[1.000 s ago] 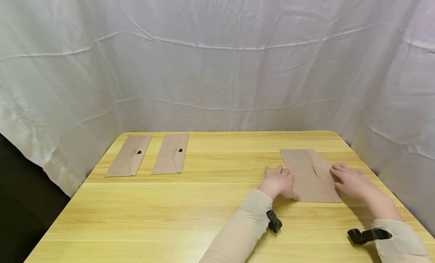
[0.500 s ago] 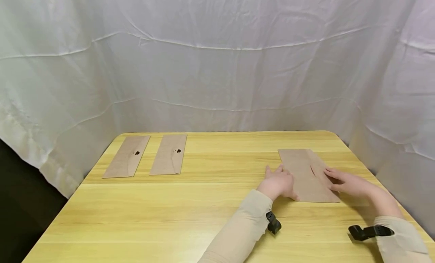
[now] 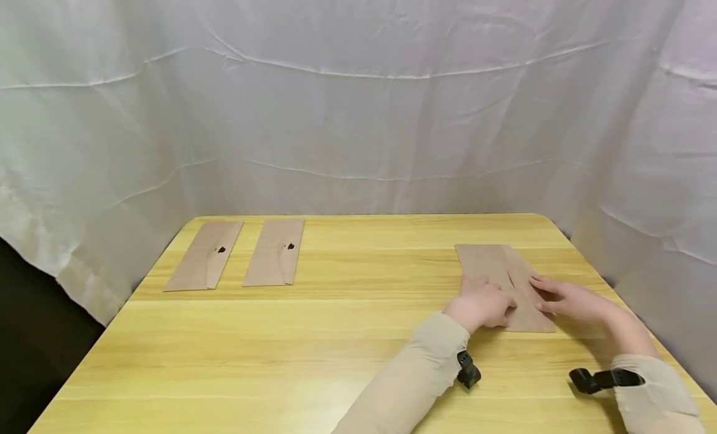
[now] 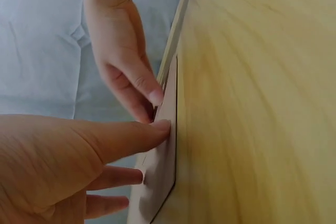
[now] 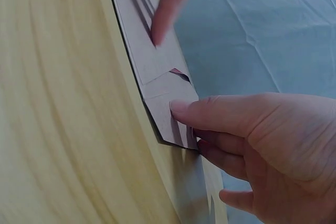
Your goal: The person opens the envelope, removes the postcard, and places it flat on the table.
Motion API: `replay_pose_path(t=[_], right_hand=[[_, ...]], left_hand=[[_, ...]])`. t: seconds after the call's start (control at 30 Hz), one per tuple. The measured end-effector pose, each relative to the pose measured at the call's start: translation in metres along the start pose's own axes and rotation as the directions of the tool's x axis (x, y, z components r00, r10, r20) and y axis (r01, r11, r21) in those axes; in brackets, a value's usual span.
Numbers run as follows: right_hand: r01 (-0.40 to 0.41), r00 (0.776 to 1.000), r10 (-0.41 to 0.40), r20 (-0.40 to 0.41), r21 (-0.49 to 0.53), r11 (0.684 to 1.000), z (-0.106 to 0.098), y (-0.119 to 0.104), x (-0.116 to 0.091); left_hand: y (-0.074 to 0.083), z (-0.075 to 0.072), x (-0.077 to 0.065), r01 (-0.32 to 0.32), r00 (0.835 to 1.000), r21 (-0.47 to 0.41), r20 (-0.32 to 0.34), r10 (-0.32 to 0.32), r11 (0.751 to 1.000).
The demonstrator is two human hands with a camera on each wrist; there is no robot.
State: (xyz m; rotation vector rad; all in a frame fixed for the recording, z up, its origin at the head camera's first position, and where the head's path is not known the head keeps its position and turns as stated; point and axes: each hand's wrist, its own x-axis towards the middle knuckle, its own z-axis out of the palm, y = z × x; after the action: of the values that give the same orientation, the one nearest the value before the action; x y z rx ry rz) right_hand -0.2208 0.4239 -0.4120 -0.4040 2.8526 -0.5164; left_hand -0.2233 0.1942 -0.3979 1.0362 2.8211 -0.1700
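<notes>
A brown paper envelope [image 3: 482, 259] lies at the right of the table, its pointed flap [image 3: 521, 267] spread to the right and a dark slit near the fold. My right hand [image 3: 574, 302] pinches the flap's edge: in the right wrist view the thumb [image 5: 184, 108] lies on top and the fingers curl beneath. My left hand [image 3: 480, 304] is over the envelope's near left part, hiding some of it. In the left wrist view its thumb [image 4: 142, 137] points straight out, the tip right at the paper, with the other fingers loosely extended.
Two similar envelopes, one at the far left [image 3: 193, 263] and one beside it [image 3: 266, 259], lie with flaps folded down and small black marks. The wooden table [image 3: 224, 353] has pale curtains [image 3: 358, 129] behind it and at both sides.
My left hand has moved right from the envelope's left edge onto its face. My right hand has come slightly left and now holds the flap's edge. The other envelopes lie as before.
</notes>
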Motion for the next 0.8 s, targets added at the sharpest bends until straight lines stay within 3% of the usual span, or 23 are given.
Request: replay_pose_path(t=[0.1, 0.23, 0.8], right_hand=[[0.011, 1.000, -0.011, -0.006, 0.007, 1.000, 0.002, -0.001, 0.002], [0.025, 1.000, -0.025, -0.011, -0.002, 1.000, 0.006, -0.004, 0.004], [0.073, 0.997, -0.073, -0.027, 0.013, 0.997, 0.008, -0.009, 0.002]], left_hand=[[0.004, 0.002, 0.007, -0.041, 0.999, 0.006, -0.024, 0.041, 0.999], [0.008, 0.007, 0.015, -0.067, 0.997, -0.058, -0.029, 0.065, 0.996], [0.015, 0.011, 0.023, -0.031, 0.998, -0.270, -0.057, 0.017, 0.962]])
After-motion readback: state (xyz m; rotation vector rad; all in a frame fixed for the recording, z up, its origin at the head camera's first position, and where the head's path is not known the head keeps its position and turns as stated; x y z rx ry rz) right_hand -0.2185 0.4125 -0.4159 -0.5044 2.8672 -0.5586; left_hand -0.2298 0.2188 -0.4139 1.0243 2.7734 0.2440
